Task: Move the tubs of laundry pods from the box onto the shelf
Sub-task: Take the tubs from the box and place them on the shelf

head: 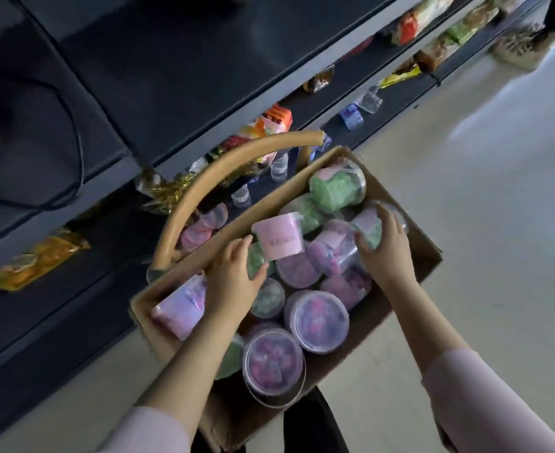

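Both hands were in the box. Left hand gripped a green tub by the box's shelf-side wall. Right hand gripped a labelled tub at its opposite wall. Pink tubs sat at the shelf edge.

No readable text for you here. Only candidate is a dark print line on the pink tub, at the far-left rim of the box; it's too blurred to make out a single letter. The packets on the shelf beyond the box show colour blocks only, with no legible brand. The lids inside the box have nothing you can read.
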Demonstrator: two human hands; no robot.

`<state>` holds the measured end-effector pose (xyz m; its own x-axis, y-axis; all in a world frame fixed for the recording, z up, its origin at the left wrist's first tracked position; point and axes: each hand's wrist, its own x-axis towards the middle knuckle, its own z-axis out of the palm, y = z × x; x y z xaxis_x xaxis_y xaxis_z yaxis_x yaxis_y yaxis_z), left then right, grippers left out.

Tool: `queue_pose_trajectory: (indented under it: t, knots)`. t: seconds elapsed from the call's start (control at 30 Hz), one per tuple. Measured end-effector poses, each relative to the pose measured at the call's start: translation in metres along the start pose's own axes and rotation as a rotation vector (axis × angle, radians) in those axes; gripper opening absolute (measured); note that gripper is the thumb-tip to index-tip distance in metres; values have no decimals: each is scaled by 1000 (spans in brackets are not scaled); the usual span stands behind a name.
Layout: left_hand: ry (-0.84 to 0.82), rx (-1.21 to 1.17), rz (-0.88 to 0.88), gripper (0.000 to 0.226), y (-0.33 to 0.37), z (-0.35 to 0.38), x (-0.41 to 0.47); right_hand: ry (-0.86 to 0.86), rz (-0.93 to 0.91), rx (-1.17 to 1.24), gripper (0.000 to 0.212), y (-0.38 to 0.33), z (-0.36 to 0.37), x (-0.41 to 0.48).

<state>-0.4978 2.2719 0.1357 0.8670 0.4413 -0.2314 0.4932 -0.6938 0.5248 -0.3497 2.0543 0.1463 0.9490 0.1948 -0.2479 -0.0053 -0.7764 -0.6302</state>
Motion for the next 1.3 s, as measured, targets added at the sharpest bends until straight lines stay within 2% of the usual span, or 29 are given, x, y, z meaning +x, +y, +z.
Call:
queue_pose_trajectory:
  t: [0.17,0.4,0.5,0.63,0.7,0.8,0.87,1.0,1.1,1.17,1.3]
  knots:
    - [41,-128,-127,74,9,38,38,18,-50,60,70,12,25,66]
    - [37,-207,-186,76,9,62,63,25,-64,112,60,13,40,102]
    - [59,-255,-202,66,8,67,64,35,-36,137,58,13,39,104]
    - [159,-322,-213,36,7,73,59,29,3,148,52,12,41,104]
    - [201,-353,-242,34,10,76,55,-4,-1,152,47,11,45,101]
    - [214,-418,-311,37,14,83,53,-45,15,168,43,9,51,102]
    - [175,-513,-416,43,14,88,54,-83,58,180,42,7,55,106]
    - [55,-698,-571,73,11,94,54,-106,90,167,54,0,58,117]
    - [8,-717,-581,80,7,96,53,-184,75,41,67,-4,56,128]
    - [-8,-740,-556,81,6,97,51,-238,82,-17,65,-6,56,133]
    - [30,-729,-525,80,5,99,49,-300,78,131,57,-6,54,129]
